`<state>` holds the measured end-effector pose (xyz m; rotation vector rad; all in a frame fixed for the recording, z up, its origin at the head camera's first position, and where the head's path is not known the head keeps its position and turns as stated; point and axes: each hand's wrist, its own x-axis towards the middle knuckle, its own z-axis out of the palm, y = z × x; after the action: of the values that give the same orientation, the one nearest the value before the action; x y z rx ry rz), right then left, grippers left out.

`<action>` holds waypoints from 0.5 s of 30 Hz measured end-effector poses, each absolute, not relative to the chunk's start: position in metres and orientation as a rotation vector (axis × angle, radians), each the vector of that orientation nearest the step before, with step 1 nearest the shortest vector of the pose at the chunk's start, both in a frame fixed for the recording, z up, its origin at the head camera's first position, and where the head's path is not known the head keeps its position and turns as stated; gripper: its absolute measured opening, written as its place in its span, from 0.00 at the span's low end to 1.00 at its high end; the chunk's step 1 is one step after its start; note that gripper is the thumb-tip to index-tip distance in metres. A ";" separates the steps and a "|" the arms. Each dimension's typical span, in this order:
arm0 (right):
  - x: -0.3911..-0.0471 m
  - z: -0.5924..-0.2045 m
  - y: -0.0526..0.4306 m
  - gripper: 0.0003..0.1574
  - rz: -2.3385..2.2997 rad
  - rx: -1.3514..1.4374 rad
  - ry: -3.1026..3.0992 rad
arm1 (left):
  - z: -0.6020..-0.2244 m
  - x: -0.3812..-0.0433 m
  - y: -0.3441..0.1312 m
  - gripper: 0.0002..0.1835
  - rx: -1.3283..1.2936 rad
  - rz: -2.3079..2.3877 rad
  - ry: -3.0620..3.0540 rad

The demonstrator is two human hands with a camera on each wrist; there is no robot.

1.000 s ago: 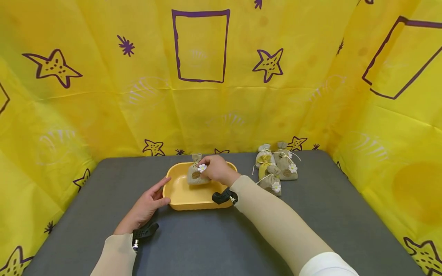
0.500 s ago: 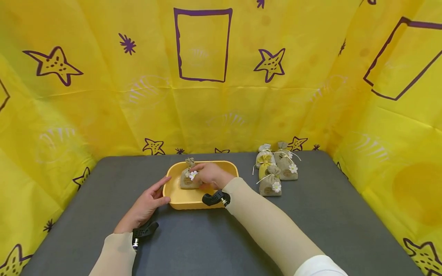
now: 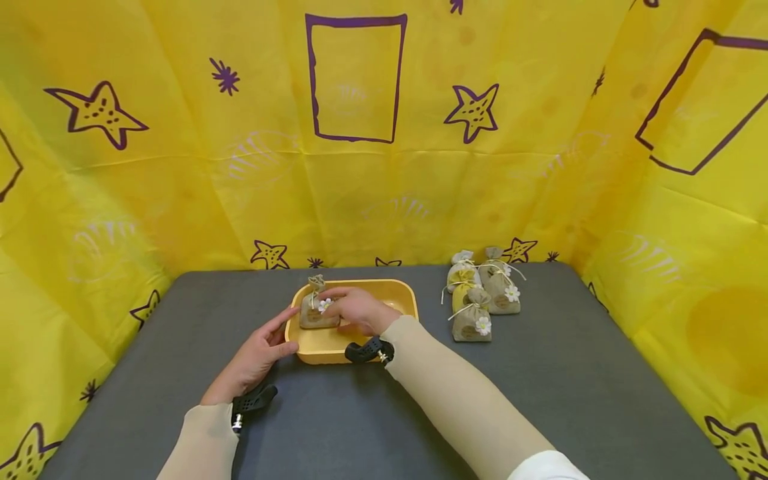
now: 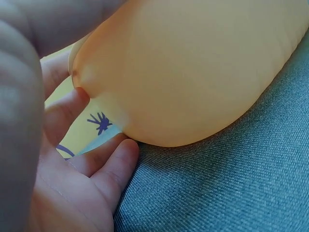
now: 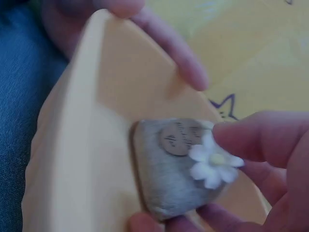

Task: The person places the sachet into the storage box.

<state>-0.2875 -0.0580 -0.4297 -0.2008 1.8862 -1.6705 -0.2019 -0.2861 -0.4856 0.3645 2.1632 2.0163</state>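
My right hand (image 3: 360,312) holds a small grey-beige linen sachet (image 3: 311,316) inside the left half of a yellow-orange plastic tub (image 3: 321,344). The sachet has a tied neck, a round wooden-looking tag and a white cloth flower. In the right wrist view its base lies against the tub's inside, with the thumb by the flower and fingertips beneath the bag. At the tub's left end my left hand (image 3: 255,357) grips it, thumb at the front corner and fingers around the end. Those fingers touch the tub's outer wall (image 4: 169,77) in the left wrist view.
Right of the tub several similar sachets lie grouped on the dark grey table: a beige one with a flower (image 3: 471,323), a yellow one (image 3: 462,291), a whitish one (image 3: 461,261) and a larger beige one (image 3: 501,293). Yellow printed cloth (image 3: 372,200) walls the table's back and sides.
My right hand has moved the sachet left and lowered it into the tub's left half. My left hand has kept its place on the tub; the grouped sachets lie as before.
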 end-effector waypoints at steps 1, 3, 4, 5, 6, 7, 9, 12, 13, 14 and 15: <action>-0.287 -0.428 -0.053 0.26 -1.679 -0.198 1.864 | -0.486 -0.202 -0.286 0.36 0.365 2.012 2.167; -0.285 -0.425 -0.042 0.27 -1.705 -0.211 1.830 | -0.485 -0.202 -0.286 0.36 0.375 2.007 2.170; -0.283 -0.422 -0.036 0.28 -1.731 -0.211 1.807 | -0.485 -0.202 -0.286 0.36 0.380 2.006 2.172; -0.280 -0.418 -0.029 0.29 -1.759 -0.217 1.783 | -0.485 -0.202 -0.287 0.37 0.386 2.005 2.172; -0.278 -0.414 -0.021 0.30 -1.794 -0.224 1.749 | -0.486 -0.202 -0.287 0.37 0.394 2.007 2.172; -0.275 -0.411 -0.013 0.30 -1.835 -0.237 1.709 | -0.486 -0.202 -0.287 0.37 0.402 2.011 2.173; -0.268 -0.403 0.006 0.32 -1.936 -0.268 1.581 | -0.487 -0.202 -0.288 0.37 0.420 2.016 2.173; -0.255 -0.396 0.039 0.32 -2.064 -0.357 1.349 | -0.488 -0.202 -0.288 0.37 0.435 2.019 2.176; -0.250 -0.395 0.052 0.31 -2.092 -0.398 1.282 | -0.488 -0.202 -0.288 0.37 0.435 2.014 2.181; -0.245 -0.394 0.064 0.30 -2.112 -0.439 1.225 | -0.487 -0.202 -0.287 0.37 0.431 2.006 2.189; -0.240 -0.395 0.077 0.29 -2.121 -0.484 1.187 | -0.487 -0.203 -0.287 0.37 0.425 2.000 2.195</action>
<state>-0.2401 0.0770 -0.3954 -0.4843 1.1868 -2.1206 -0.2026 -0.2868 -0.4873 0.4247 2.1948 1.9998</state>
